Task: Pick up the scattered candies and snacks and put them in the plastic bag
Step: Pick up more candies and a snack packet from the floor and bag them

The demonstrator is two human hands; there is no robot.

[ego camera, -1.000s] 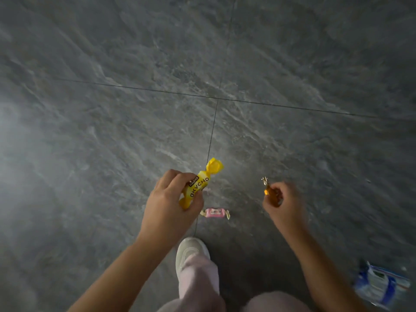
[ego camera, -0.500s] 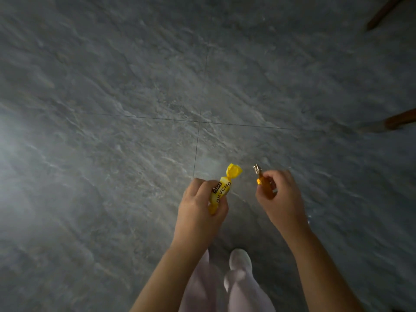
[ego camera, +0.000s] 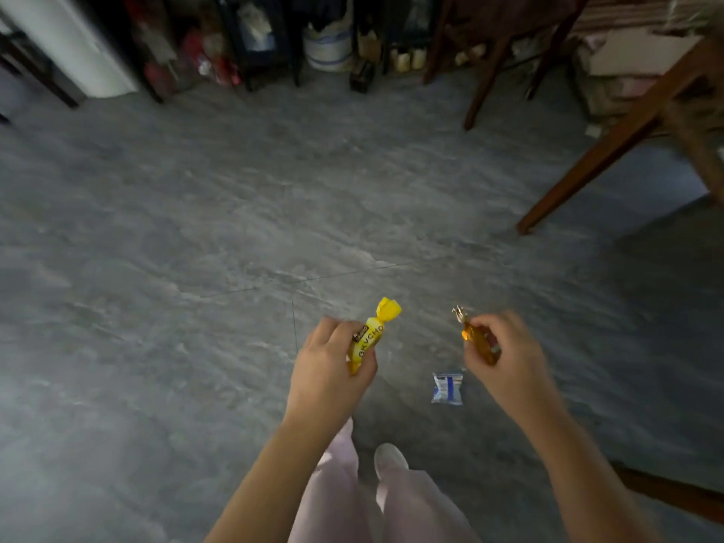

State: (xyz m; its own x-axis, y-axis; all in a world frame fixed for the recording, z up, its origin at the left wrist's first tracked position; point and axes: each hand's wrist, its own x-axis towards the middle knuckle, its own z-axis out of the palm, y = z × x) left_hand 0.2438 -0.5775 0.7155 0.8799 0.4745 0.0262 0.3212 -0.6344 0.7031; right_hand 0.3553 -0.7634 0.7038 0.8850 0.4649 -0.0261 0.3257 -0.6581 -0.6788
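My left hand (ego camera: 329, 370) grips a long yellow wrapped candy (ego camera: 372, 335) with black lettering, its twisted end sticking up past my fingers. An orange-gold wrapped candy (ego camera: 476, 340) sits in my right hand (ego camera: 509, 362), its foil twist pointing up-left. Both hands hover above the grey stone floor (ego camera: 196, 248). A small blue-and-white snack packet (ego camera: 447, 388) lies on the floor between my hands, just below the right one. No plastic bag is in view.
Brown wooden furniture legs (ego camera: 611, 146) slant down at the right. Cluttered dark shelves, a white bucket (ego camera: 328, 47) and a white appliance (ego camera: 70, 45) line the far wall. My light trousers and a shoe (ego camera: 390, 458) show below.
The view has tilted up and forward, bringing the far wall and furniture into sight. The pink candy on the floor has left the view and a blue-white packet has appeared. Both hands keep their candies.
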